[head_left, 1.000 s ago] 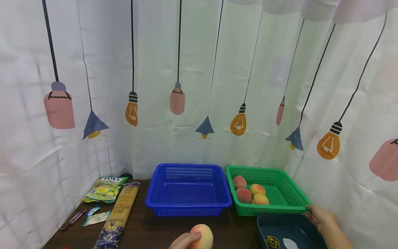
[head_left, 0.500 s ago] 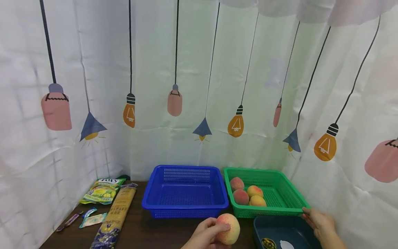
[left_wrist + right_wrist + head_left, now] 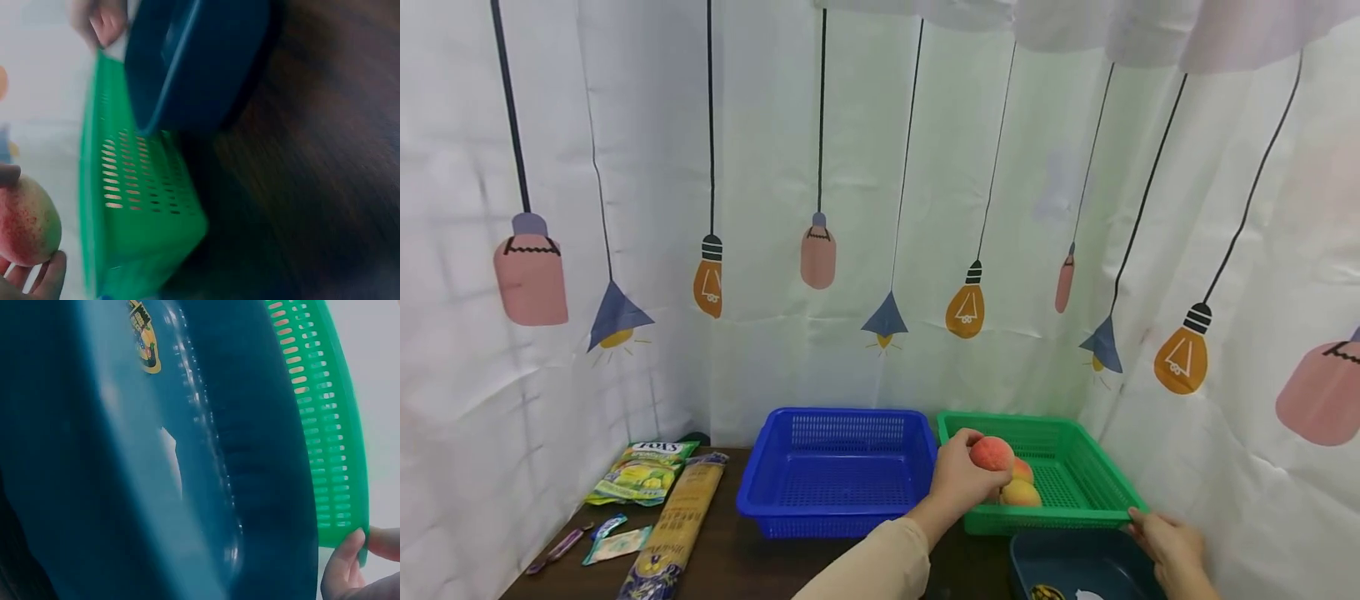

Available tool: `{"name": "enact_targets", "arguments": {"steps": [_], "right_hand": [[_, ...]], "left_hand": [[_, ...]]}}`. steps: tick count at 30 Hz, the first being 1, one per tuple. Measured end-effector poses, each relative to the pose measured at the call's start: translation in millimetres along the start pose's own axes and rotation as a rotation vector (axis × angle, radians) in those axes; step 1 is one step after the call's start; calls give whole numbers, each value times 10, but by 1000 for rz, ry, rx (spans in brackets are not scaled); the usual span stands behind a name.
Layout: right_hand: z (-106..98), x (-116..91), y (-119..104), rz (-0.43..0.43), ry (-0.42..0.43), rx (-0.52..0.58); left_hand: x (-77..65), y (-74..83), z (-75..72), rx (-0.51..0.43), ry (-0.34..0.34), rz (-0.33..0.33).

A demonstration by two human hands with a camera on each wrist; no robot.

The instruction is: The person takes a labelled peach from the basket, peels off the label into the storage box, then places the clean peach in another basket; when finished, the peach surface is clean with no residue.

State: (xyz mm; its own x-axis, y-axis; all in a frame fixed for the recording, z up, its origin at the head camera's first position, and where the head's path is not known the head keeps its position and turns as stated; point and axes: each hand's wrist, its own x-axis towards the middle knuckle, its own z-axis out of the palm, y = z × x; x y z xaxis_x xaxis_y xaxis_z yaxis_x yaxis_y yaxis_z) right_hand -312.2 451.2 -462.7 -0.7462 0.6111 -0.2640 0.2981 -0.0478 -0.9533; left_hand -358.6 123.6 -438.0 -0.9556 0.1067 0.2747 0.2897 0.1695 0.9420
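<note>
My left hand (image 3: pixel 964 468) grips a red-and-yellow peach (image 3: pixel 992 454) over the left part of the green plastic basket (image 3: pixel 1052 521). In the left wrist view the same peach (image 3: pixel 28 222) sits between thumb and fingers, above the basket's rim. Yellow-red peaches (image 3: pixel 1021 493) lie in the basket, partly hidden behind my left hand. At the basket's near right corner, my right hand (image 3: pixel 1172 546) pinches the rim between thumb and fingers, as the right wrist view also shows. Just in front of the basket stands a dark blue basin (image 3: pixel 1075 546).
A blue plastic basket (image 3: pixel 842 527) stands left of the green one. Farther left on the dark table (image 3: pixel 760 567) lie a spaghetti packet (image 3: pixel 681 525), a yellow-green Fox's bag (image 3: pixel 643 473) and small wrapped sweets (image 3: pixel 617 546). A printed curtain (image 3: pixel 880 208) encloses the back and sides.
My left hand has carried the peach up and away from me, from before the baskets to above the green basket. My right hand stays on the green basket's corner.
</note>
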Motion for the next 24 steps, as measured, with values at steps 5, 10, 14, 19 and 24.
{"name": "enact_targets", "arguments": {"steps": [5, 10, 14, 19, 24], "right_hand": [[43, -27, 42, 7, 21, 14], [103, -20, 40, 16, 9, 32], [102, -24, 23, 20, 8, 30], [124, -29, 12, -1, 14, 21], [183, -12, 44, -80, 39, -27]], "left_hand": [[95, 7, 105, 74, 36, -6], [148, 91, 71, 81, 20, -14], [136, 109, 47, 75, -35, -33], [8, 85, -20, -48, -89, -54], [-102, -27, -208, -49, -126, -5]]}}
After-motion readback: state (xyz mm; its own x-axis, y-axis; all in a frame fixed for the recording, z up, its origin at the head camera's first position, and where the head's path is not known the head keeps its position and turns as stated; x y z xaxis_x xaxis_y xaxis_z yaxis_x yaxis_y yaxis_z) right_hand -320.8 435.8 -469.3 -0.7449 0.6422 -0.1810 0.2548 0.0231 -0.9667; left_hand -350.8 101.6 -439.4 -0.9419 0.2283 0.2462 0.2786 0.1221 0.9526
